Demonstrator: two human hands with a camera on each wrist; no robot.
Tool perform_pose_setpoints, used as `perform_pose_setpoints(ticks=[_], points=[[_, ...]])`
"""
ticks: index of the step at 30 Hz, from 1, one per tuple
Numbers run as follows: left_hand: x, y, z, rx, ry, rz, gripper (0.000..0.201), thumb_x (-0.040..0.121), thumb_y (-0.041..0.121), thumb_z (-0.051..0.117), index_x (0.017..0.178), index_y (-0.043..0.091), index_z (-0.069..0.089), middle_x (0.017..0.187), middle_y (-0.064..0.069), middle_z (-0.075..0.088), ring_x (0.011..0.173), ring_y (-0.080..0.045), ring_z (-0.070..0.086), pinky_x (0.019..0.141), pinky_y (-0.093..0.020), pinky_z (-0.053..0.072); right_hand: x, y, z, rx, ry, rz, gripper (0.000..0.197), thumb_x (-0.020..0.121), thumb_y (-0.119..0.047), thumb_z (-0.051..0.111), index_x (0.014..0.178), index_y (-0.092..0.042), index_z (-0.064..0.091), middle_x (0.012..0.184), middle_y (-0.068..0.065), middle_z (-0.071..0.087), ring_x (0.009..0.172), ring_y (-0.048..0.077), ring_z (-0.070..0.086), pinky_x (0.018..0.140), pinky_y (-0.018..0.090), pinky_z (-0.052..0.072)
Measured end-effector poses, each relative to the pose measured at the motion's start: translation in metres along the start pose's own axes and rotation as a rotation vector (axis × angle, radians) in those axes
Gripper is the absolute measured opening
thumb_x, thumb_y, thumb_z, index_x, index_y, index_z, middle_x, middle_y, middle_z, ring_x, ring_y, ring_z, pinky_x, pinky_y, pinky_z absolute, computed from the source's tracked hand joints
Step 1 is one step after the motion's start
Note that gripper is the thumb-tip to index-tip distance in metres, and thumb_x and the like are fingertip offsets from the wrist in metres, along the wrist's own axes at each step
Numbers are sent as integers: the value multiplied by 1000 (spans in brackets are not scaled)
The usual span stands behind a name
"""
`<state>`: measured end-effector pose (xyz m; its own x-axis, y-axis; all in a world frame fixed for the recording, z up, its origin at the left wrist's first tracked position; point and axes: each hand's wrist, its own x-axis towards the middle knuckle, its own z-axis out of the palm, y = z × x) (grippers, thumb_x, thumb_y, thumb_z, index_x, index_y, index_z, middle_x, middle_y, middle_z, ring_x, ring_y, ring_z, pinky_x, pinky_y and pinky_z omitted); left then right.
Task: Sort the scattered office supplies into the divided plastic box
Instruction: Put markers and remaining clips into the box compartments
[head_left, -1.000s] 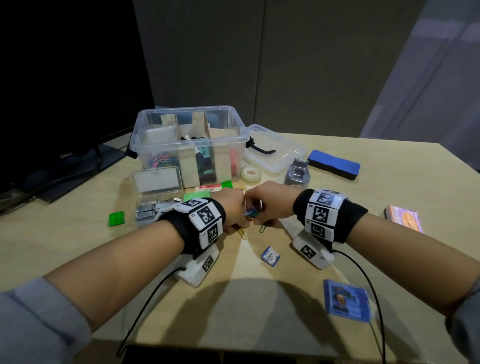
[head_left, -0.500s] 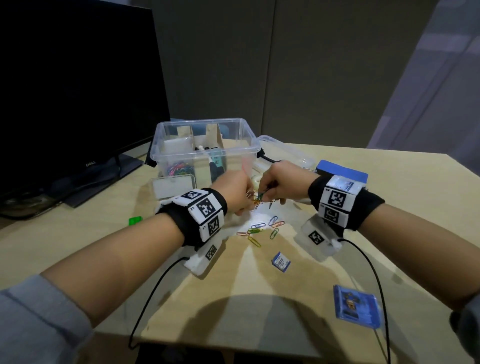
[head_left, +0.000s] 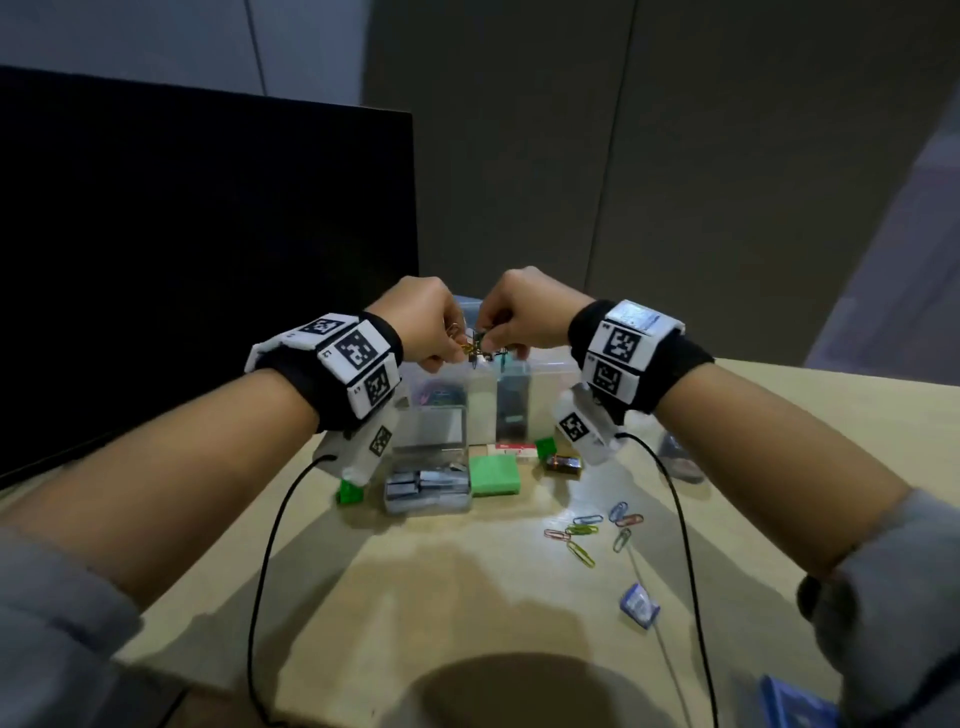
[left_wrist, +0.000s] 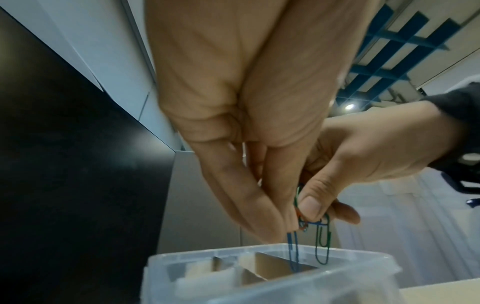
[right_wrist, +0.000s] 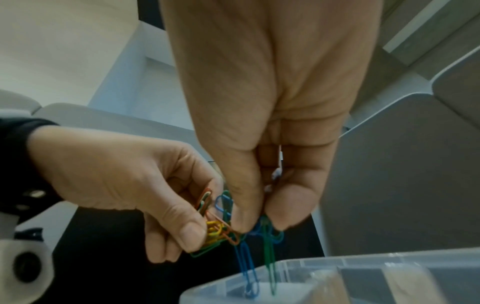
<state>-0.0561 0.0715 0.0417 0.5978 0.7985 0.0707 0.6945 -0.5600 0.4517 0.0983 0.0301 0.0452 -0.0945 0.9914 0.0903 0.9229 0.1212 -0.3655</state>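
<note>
Both hands hover close together above the clear divided box (head_left: 550, 395). Between them hangs a tangled bunch of coloured paper clips (head_left: 475, 349). My left hand (head_left: 448, 347) pinches the yellow, orange and green part of the bunch (right_wrist: 214, 229). My right hand (head_left: 493, 338) pinches the other part between thumb and fingers. A blue clip (right_wrist: 246, 265) and a green clip (right_wrist: 269, 257) dangle down to the box rim (right_wrist: 311, 265). The left wrist view shows the same clips (left_wrist: 322, 240) hanging over cardboard dividers (left_wrist: 272, 267). Several more clips (head_left: 592, 530) lie loose on the table.
In front of the box lie a clear case of staples (head_left: 428, 480), a green notepad (head_left: 494, 475), a small green block (head_left: 350, 493) and a small dark item (head_left: 563, 462). A small blue packet (head_left: 640, 605) and a blue case (head_left: 795, 709) sit nearer me. A dark monitor (head_left: 208, 249) stands at left.
Both hands rose from the table with a bunch of clips and moved forward over the box. Several clips stayed behind on the table.
</note>
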Motion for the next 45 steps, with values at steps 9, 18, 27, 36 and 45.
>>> perform_pose_setpoints(ticks=[9,18,27,36,45], points=[[32,-32,-12,37,31,-104,11,84,11,74,91,4,70,82,-11,72,75,-22,73,75,-38,61,52,-17,16,-47,49,62,13,86,-13,70,96,-5,70,86,8,69,66,20,68,62,27,59],[42,-42,13,94,23,-73,29,81,13,78,108,8,68,97,-7,69,83,-17,69,80,-33,59,52,-9,36,-19,1,132,14,91,-9,63,103,-6,69,77,5,67,59,13,62,63,24,56],[5,-32,29,114,295,337,16,90,11,62,106,14,65,104,0,61,90,-16,61,82,-32,52,-8,17,21,-103,191,-104,18,88,-13,61,103,-14,71,95,-6,62,82,6,56,78,18,45],[-49,18,102,301,-111,548,11,91,23,58,100,17,61,97,1,59,83,-18,55,70,-28,43,-106,61,37,-504,-415,176,27,83,-30,72,104,-18,61,92,-4,58,88,18,56,76,29,45],[-59,42,162,325,-424,160,58,76,51,76,111,7,60,108,-7,61,91,-22,55,72,-30,44,-129,93,64,-426,-598,336,66,72,-40,81,124,-17,47,121,0,49,103,19,50,81,31,44]])
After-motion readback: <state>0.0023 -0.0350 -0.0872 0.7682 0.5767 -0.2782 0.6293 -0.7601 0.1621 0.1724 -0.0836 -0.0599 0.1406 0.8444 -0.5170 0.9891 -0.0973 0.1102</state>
